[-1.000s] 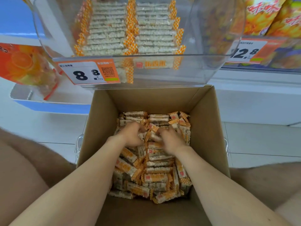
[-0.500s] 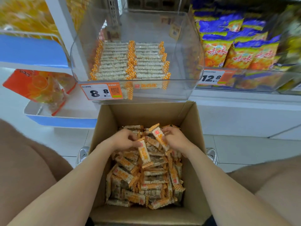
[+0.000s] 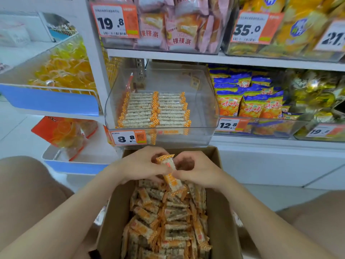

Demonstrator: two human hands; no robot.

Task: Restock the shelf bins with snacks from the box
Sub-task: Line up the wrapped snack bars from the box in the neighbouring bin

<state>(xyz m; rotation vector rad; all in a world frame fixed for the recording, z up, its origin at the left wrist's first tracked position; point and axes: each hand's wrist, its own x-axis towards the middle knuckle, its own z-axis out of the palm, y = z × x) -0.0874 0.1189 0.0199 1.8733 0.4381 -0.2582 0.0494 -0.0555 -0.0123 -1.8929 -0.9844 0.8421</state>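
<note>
1. Our left hand (image 3: 142, 166) and right hand (image 3: 198, 171) meet over the far end of the cardboard box (image 3: 222, 212), both forearms reaching in from below and converging.
2. Both hands have their fingers curled, and together they grip the held snack bars (image 3: 172, 181) between them, thumbs towards each other.
3. We count two bars in that grip: one stands nearly upright with its checked orange end on top, and the other hangs tilted below it, just above the pile. Whether the palms hide more, we cannot tell.
4. Beneath the hands, the box holds a loose heap of the same orange-and-white bars (image 3: 168, 221), too many and too jumbled to count.
5. Just beyond the box, on the lower shelf, sits one clear bin (image 3: 207, 101). It holds two neat columns of bars (image 3: 155, 111) lying side by side, filling only its left and middle floor.
6. One price tag (image 3: 128, 138) reading 8.8 is on the bin's front, left of centre.
7. Our two legs flank the box, one on each side.
</note>
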